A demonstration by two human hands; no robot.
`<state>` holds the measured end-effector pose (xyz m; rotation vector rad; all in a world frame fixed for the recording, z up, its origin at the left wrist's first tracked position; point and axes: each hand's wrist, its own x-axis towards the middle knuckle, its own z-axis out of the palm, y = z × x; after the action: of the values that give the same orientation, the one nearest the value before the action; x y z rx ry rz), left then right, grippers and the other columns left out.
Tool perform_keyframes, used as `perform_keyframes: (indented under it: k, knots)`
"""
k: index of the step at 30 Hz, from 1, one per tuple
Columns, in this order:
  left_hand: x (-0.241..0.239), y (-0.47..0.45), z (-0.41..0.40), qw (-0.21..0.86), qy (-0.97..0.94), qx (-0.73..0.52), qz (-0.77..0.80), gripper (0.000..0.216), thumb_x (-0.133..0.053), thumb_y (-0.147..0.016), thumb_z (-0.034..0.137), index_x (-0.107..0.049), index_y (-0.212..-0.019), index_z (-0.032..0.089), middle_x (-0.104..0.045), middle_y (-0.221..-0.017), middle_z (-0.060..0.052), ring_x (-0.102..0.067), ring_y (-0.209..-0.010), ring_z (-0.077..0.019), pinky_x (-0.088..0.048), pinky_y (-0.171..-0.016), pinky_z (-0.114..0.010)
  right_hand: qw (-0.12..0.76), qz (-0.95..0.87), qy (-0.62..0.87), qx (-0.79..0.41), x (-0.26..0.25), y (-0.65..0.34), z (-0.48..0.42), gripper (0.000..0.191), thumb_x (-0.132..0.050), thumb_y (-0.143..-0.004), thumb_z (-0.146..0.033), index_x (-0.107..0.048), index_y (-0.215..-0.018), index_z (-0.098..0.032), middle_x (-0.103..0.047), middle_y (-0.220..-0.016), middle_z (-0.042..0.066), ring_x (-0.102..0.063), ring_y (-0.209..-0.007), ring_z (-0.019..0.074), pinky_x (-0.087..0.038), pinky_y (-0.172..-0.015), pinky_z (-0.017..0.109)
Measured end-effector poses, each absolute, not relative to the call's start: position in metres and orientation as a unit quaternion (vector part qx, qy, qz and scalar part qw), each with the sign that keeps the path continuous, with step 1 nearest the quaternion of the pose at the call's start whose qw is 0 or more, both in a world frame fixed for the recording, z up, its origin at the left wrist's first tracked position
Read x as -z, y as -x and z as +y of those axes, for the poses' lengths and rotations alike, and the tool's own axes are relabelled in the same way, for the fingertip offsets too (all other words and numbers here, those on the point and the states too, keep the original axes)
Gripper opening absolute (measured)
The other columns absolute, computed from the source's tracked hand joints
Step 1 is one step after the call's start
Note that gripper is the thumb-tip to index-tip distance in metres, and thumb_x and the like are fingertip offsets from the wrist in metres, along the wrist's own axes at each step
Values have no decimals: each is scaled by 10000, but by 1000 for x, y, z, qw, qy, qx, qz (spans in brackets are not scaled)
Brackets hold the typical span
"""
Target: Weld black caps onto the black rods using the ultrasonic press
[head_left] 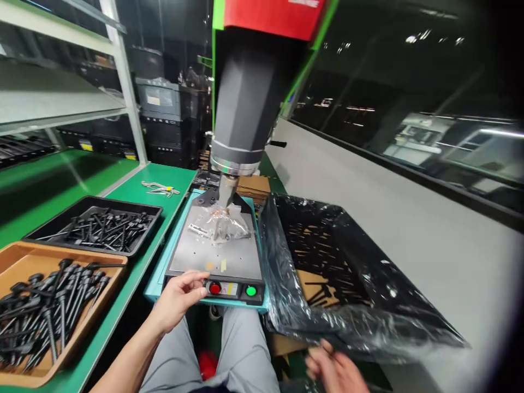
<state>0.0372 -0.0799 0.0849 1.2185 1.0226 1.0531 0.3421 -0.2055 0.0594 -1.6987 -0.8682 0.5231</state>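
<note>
My left hand is at the left end of the machine's front control panel, beside the red button. Its thumb and forefinger are apart, with nothing visible between them. A green button glows at the panel's right end. Above the metal plate, the tool head of a grey press points down at a clear plastic-wrapped fixture. My right hand is low at the bottom edge, near the black plastic-lined box. Motion blurs its partly bent fingers, and I see nothing in them.
To the left, an orange tray and a black tray hold many black rod-like parts. Pliers lie on the green bench. Black parts lie on cardboard inside the lined box. A shelf frame stands behind.
</note>
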Motion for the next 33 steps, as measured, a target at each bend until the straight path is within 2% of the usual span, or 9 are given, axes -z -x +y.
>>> perform_keyframes:
  k: [2,4,6,13,17,23,28,31,33]
  knots:
    - [-92,-49,-83,597,-528,-438,416,379,-802,-684,405,-762,-1018,230,-546,-772,-1,-477,-666,-128,-424,-630,-274,584,-391,638,-314,-62,-315,-184,322,-661,-851,-525,-638,-904,-208,-675,-842,71,-668,-783,253,-577,-694,389]
    - [-97,-57,-88,616,-516,-433,408,389,-821,-657,397,-767,-1003,227,-553,-745,3,-467,-631,-120,-430,-602,-271,627,-421,498,-427,-68,-288,-155,280,-636,-875,-496,-600,-887,-219,-662,-825,60,-667,-821,256,-560,-778,424]
    - [-99,-60,-92,628,-495,-441,408,410,-839,-633,389,-767,-999,219,-568,-729,4,-468,-610,-115,-439,-589,-272,630,-463,438,-443,-74,-266,-130,247,-604,-906,-461,-590,-942,-217,-655,-853,48,-656,-833,231,-536,-825,412]
    - [-101,-44,-92,624,-465,-468,418,409,-874,-597,335,-758,-971,217,-676,-844,-42,-591,-759,-175,-510,-711,-319,395,-740,423,-343,-89,-252,-110,251,-448,-997,-300,-671,-1074,-213,-598,-916,57,-583,-850,194,-477,-761,320]
    - [-104,-43,-90,578,-531,-455,419,336,-842,-646,356,-776,-945,217,-658,-918,-63,-583,-754,-169,-516,-679,-305,350,-792,413,-281,-96,-259,-108,309,-409,-1001,-232,-632,-1214,-238,-586,-941,64,-584,-856,196,-493,-768,324]
    - [-111,-46,-84,525,-618,-392,434,279,-791,-710,364,-786,-948,218,-659,-889,-72,-596,-742,-180,-512,-716,-324,317,-819,415,-238,-99,-264,-104,327,-415,-991,-220,-627,-1239,-223,-608,-951,73,-603,-844,201,-499,-741,316]
    - [-110,-45,-79,530,-633,-366,429,298,-786,-716,367,-786,-972,214,-617,-812,-53,-584,-731,-182,-488,-683,-316,321,-785,389,-359,-97,-269,-96,246,-462,-975,-229,-708,-975,-218,-610,-814,22,-575,-775,176,-455,-696,284]
    - [-107,-44,-76,554,-627,-347,424,285,-809,-693,362,-790,-933,210,-591,-789,-37,-566,-709,-168,-464,-655,-298,306,-729,381,-479,-89,-270,-91,251,-521,-938,-275,-678,-760,-195,-556,-701,-9,-489,-589,124,-386,-542,242]
    - [-104,-43,-74,561,-627,-338,422,273,-813,-690,363,-791,-914,209,-585,-787,-32,-561,-703,-162,-455,-647,-291,288,-663,384,-575,-83,-270,-89,268,-534,-921,-343,-648,-737,-185,-510,-645,-28,-380,-471,89,-292,-441,222]
